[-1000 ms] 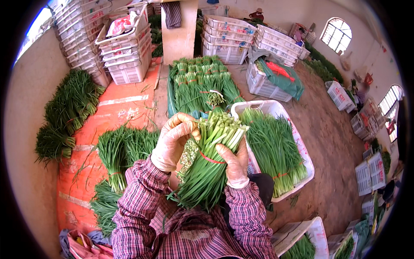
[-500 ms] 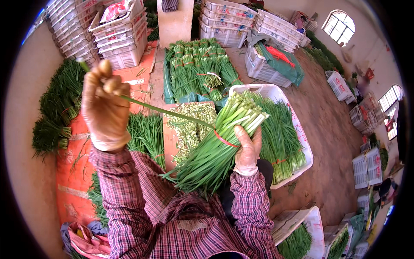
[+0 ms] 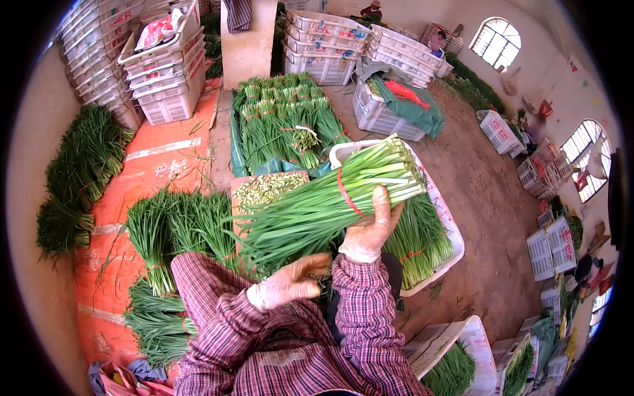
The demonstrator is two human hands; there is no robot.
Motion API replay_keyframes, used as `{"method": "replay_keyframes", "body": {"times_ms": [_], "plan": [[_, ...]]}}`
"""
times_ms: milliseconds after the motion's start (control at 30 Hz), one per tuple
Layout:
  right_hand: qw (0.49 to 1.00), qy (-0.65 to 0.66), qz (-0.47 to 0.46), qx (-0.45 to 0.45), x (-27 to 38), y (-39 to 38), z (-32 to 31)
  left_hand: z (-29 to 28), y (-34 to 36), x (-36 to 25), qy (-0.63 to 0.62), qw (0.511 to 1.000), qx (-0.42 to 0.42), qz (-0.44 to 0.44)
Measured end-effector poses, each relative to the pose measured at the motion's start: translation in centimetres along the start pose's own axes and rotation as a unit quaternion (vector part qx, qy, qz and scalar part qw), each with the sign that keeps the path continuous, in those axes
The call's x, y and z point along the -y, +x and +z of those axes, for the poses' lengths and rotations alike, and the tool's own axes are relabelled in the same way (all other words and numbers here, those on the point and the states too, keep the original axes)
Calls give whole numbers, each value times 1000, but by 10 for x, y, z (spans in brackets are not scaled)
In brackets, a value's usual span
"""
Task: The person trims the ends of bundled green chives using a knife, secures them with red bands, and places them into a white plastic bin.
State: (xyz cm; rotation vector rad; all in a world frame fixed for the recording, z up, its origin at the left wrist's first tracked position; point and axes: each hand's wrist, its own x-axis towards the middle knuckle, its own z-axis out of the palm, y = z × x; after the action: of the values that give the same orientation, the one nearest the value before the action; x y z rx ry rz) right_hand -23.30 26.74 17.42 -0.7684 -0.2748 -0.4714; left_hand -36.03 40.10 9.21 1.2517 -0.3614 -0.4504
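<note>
A banded bundle of garlic chives (image 3: 310, 204) is gripped by my right hand (image 3: 371, 228), its thumb lying over the pale cut stems. The stems point to the upper right and the green leaves hang to the left. A red band (image 3: 346, 191) circles the bundle near its middle. Just below the leaves is my left hand (image 3: 290, 282), fingers stretched out and nothing seen in them. Both hands wear thin, pale gloves. Under the bundle, a board (image 3: 240, 191) is covered with chopped stem ends (image 3: 267, 188).
Right of the board stands a white crate (image 3: 456, 241) of chive bundles. Ahead, more bundles (image 3: 284, 122) lie in rows on green sheeting. Loose-standing bundles (image 3: 178, 228) are at my left on an orange sheet (image 3: 165, 162). Stacked crates (image 3: 165, 79) rise at the back left.
My left hand has come down from the upper left to beside the leaves; the long stalk it was pulling out no longer shows. The bundle has tipped flatter in my right hand.
</note>
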Motion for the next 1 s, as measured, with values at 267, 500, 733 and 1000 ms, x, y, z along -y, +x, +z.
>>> {"method": "replay_keyframes", "body": {"times_ms": [267, 500, 733, 1000], "plan": [[992, 105, 63, -5, -4, -43, -21, 6, 80, -6, -444, 839, -163, 269], [923, -105, 288, 233, 0, -84, -82, -51, 57, -22, -449, 771, -330, 310], [834, -309, 391, 236, 15, -53, -137, -70, 23, -5, -337, 826, -379, 245], [724, -364, 412, 416, -2, -49, -100, -40, 22, 26, -262, 875, -368, 171]]}}
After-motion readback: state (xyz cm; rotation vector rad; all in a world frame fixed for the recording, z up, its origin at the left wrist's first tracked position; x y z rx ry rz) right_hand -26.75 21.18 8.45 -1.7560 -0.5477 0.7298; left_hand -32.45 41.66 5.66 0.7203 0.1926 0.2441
